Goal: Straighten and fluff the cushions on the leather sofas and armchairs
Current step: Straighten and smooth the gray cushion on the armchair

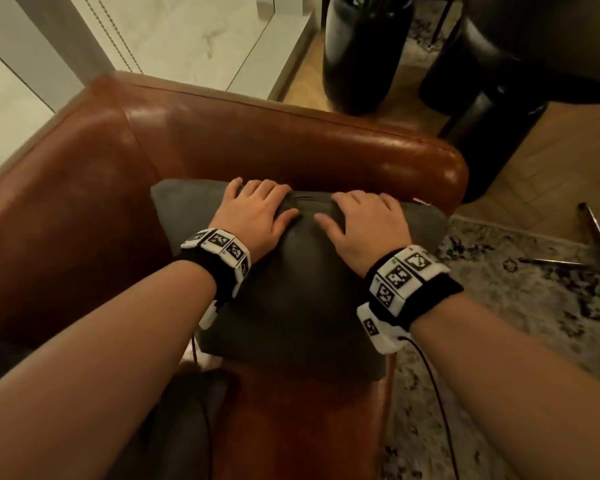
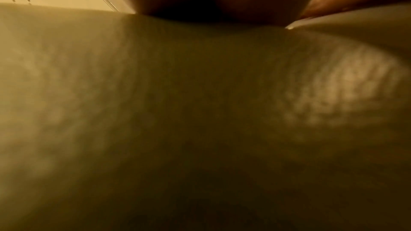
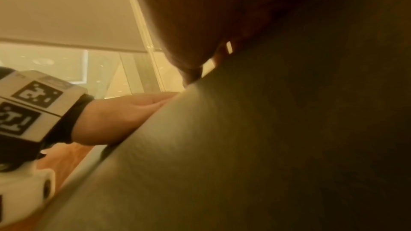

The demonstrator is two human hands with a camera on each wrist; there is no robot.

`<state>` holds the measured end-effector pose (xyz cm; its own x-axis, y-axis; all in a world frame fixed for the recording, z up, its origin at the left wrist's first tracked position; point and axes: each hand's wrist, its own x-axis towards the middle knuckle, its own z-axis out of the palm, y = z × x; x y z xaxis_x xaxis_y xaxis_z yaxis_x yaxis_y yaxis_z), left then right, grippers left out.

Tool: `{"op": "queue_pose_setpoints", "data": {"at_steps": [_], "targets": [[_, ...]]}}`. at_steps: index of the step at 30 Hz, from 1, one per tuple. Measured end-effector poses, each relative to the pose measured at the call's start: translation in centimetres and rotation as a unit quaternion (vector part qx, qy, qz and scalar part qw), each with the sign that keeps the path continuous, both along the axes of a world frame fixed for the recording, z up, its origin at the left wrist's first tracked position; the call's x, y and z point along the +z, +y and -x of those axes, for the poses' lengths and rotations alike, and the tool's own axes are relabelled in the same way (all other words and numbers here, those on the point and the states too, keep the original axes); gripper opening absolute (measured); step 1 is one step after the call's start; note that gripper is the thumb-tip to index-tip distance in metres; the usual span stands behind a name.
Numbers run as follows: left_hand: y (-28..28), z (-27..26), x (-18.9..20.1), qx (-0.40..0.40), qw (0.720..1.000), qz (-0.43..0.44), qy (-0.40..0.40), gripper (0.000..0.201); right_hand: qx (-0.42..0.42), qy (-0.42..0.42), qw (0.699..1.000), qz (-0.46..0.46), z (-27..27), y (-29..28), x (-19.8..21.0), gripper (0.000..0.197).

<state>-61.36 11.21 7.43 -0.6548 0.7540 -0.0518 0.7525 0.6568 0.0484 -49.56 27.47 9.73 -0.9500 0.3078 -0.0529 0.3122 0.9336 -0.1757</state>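
A dark grey cushion [image 1: 291, 299] stands on the seat of a brown leather armchair [image 1: 84, 202] and leans toward its backrest. My left hand [image 1: 253, 209] grips the cushion's top edge left of centre, fingers bent over the edge, thumb on the front face. My right hand [image 1: 361, 223] holds the same edge just to the right in the same way. The fingertips of both are hidden behind the cushion. Grey fabric [image 2: 177, 111] fills the left wrist view. In the right wrist view the cushion [image 3: 266, 147] fills the right side and my left hand [image 3: 124, 115] lies on it.
Behind the armchair stand a tall black vase [image 1: 361, 50] and a black round table [image 1: 499, 109] on the wooden floor. A patterned rug [image 1: 499, 306] lies to the right, with metal chair legs [image 1: 596, 233] on it. A window with a blind cord [image 1: 118, 39] is at the back left.
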Motion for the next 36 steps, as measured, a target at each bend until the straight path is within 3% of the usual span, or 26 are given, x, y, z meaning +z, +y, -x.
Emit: {"op": "queue_pose_setpoints", "data": {"at_steps": [7, 10, 14, 16, 19, 22, 25, 26, 28, 30, 33, 36], "targets": [[0.3, 0.3, 0.5, -0.015, 0.999, -0.036, 0.009, 0.035, -0.034, 0.149, 0.988, 0.029, -1.1, 0.2, -1.0, 0.018], [0.9, 0.2, 0.3, -0.018, 0.998, -0.054, 0.020, 0.032, -0.032, 0.157, 0.987, 0.028, -1.3, 0.4, -1.1, 0.023], [-1.2, 2.5, 0.3, 0.005, 0.997, -0.077, -0.026, 0.033, -0.039, 0.048, 0.998, -0.029, -1.9, 3.7, -1.0, 0.049], [-3.2, 4.3, 0.3, 0.005, 0.998, -0.055, -0.021, 0.027, -0.018, 0.025, 0.999, -0.044, -2.4, 5.0, -1.0, 0.051], [-4.0, 5.2, 0.0, -0.014, 0.997, -0.082, -0.006, 0.020, 0.027, 0.079, 0.994, -0.065, -2.6, 5.2, -1.1, 0.041], [-3.6, 4.8, -0.1, -0.021, 0.993, -0.117, 0.027, 0.030, 0.023, 0.116, 0.991, -0.064, -2.7, 5.4, -1.6, 0.041], [-6.6, 4.8, -0.7, 0.068, 0.981, -0.175, 0.041, 0.029, -0.030, 0.195, 0.980, 0.025, -5.1, 7.0, -2.0, 0.029], [-8.5, 4.8, -1.3, 0.136, 0.965, -0.221, 0.029, 0.028, -0.083, 0.239, 0.964, 0.079, -6.4, 7.4, -2.1, 0.025], [-11.9, 4.1, -2.3, 0.281, 0.899, -0.334, -0.028, 0.032, -0.225, 0.287, 0.904, 0.223, -8.7, 8.3, -4.0, 0.024], [-13.5, 3.1, -3.7, 0.380, 0.842, -0.372, -0.088, 0.033, -0.341, 0.251, 0.831, 0.360, -9.5, 7.8, -6.1, 0.040], [-12.3, 2.5, -5.2, 0.433, 0.787, -0.383, -0.216, 0.032, -0.408, 0.215, 0.762, 0.455, -8.7, 5.6, -7.1, 0.047], [-10.8, 3.0, -5.9, 0.453, 0.746, -0.423, -0.242, 0.022, -0.461, 0.275, 0.702, 0.468, -7.5, 3.6, -6.3, 0.046]]}}
